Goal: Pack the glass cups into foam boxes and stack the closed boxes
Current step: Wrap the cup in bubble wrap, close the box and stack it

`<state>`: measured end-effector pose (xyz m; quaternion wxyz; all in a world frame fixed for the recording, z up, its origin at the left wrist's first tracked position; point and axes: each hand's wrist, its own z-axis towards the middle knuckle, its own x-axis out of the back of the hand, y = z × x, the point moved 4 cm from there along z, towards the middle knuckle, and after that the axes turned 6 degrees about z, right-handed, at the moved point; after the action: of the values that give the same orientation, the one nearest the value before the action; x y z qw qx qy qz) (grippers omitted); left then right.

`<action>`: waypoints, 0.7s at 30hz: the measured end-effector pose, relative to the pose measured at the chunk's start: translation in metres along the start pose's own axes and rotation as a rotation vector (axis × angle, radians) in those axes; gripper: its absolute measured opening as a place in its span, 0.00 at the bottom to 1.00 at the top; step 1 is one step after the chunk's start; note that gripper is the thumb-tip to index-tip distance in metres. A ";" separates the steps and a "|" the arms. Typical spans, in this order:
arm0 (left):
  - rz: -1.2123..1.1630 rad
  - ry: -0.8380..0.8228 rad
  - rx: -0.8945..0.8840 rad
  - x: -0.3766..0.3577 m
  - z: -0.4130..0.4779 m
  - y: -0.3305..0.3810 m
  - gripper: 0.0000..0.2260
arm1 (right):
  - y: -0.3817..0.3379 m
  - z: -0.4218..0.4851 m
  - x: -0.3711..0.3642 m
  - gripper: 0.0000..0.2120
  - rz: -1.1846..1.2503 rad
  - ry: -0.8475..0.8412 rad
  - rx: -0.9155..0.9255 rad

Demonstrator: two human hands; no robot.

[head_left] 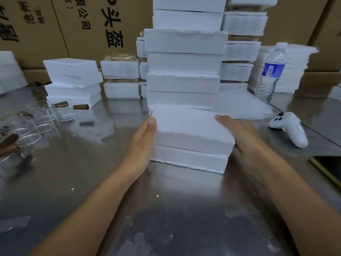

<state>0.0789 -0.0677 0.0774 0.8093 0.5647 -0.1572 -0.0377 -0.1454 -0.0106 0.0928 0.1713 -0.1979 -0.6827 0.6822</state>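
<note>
A closed white foam box sits on the steel table in front of me, its lid slightly askew on the bottom half. My left hand lies flat against the box's left side, thumb at the top edge. On the opposite side my right hand holds the box, thumb on the lid's corner. Directly behind stands a tall stack of closed foam boxes. Several glass cups with brown wooden handles stand at the left of the table.
A smaller pile of foam boxes sits at the back left, more foam boxes behind the tall stack. A water bottle, a white controller and a phone edge lie on the right. Cardboard cartons line the back.
</note>
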 end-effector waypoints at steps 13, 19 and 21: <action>0.040 0.053 0.154 0.003 0.006 -0.012 0.15 | 0.007 0.004 0.003 0.13 -0.043 0.013 -0.154; 0.043 0.072 0.177 0.003 0.010 -0.014 0.14 | 0.007 0.004 0.004 0.14 -0.034 0.031 -0.169; 0.001 0.061 0.211 0.003 0.009 -0.016 0.14 | 0.006 0.002 0.003 0.12 -0.032 0.027 -0.165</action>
<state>0.0812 -0.0822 0.0657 0.7499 0.6474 -0.1358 -0.0034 -0.1490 -0.0108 0.0867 0.1742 -0.2096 -0.7374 0.6180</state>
